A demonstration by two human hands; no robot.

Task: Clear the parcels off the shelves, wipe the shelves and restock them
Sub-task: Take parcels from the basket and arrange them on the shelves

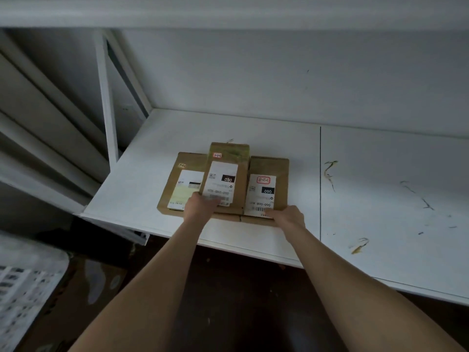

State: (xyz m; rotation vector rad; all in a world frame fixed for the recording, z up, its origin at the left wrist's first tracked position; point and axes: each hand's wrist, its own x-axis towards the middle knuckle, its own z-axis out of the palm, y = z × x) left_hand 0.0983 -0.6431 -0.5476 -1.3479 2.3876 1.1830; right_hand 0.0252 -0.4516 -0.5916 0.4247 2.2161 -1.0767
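Three parcels (269, 166) lie labels-up at the shelf (253, 128) front, readable. My left hand (201, 205) presses flat on the middle parcel (228, 152), steadying it; right hand (288, 215) hold unclear.

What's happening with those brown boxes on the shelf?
A person has both hands on three flat brown cardboard parcels with white labels, lying together on the white shelf. The left hand touches the near end of the middle parcel, the right hand that of the right parcel. Whether the fingers grip or press is unclear.
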